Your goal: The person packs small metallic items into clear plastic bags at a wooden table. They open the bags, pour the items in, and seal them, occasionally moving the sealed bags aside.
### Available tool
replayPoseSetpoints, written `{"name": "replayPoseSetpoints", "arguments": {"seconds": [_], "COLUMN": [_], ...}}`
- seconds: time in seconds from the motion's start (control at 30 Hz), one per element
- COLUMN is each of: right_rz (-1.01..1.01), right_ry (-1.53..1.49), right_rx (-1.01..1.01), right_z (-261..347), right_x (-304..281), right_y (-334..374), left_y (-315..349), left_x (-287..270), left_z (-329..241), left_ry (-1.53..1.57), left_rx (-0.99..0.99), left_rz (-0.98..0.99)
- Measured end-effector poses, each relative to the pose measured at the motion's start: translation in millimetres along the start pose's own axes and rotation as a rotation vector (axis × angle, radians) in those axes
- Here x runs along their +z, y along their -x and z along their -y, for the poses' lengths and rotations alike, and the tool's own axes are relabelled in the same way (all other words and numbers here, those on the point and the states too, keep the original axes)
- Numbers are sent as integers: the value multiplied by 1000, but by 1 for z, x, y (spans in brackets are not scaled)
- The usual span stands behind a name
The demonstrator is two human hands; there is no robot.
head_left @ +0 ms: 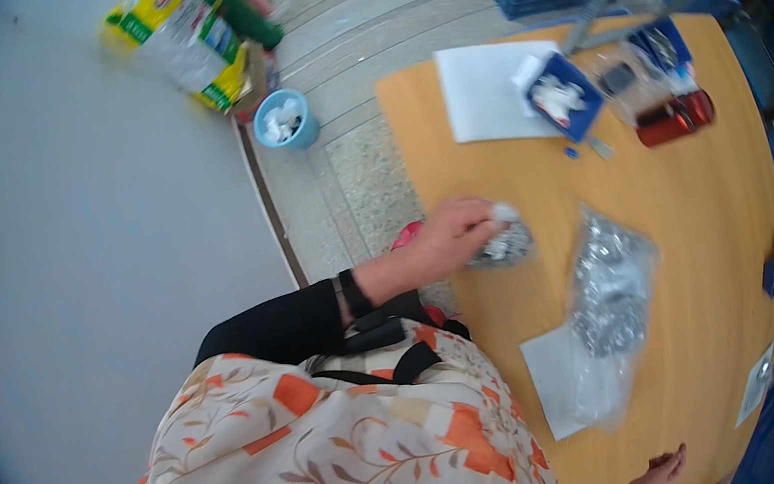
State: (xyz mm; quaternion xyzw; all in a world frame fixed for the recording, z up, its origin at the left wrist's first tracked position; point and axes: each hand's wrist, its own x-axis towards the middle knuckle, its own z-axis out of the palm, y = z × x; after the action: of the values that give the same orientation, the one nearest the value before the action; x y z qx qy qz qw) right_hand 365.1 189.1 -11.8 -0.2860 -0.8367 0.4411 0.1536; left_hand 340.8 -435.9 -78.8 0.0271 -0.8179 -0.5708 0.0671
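Table (701,243): large clear bag (613,292) of silvery parts lies on it, right of left hand (457,234), above right hand (659,476) in frame. Left grasping, right loosely open. Small silvery-filled bag (509,245): under left fingertips, near table edge.

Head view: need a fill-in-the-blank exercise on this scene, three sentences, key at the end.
1. The person's ____ hand touches the small clear bag.
2. The larger clear bag partly overlaps a sheet coloured ____.
3. The round bin beyond the table is light ____ in colour.

Missing words: left; white; blue.
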Motion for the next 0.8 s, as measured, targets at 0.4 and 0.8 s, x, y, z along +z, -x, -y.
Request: {"name": "replayPoseSetpoints", "arguments": {"seconds": [0.4,0.8], "right_rz": [602,739], "right_ry": [291,476], "right_rx": [-618,-313], "right_z": [204,160], "right_x": [216,225], "right_y": [181,260], "left_y": [-36,-68], "left_x": [-25,-27], "left_z": [63,31], "left_ry": [-90,2], "left_rx": [248,134], "left_rz": [-35,213]}}
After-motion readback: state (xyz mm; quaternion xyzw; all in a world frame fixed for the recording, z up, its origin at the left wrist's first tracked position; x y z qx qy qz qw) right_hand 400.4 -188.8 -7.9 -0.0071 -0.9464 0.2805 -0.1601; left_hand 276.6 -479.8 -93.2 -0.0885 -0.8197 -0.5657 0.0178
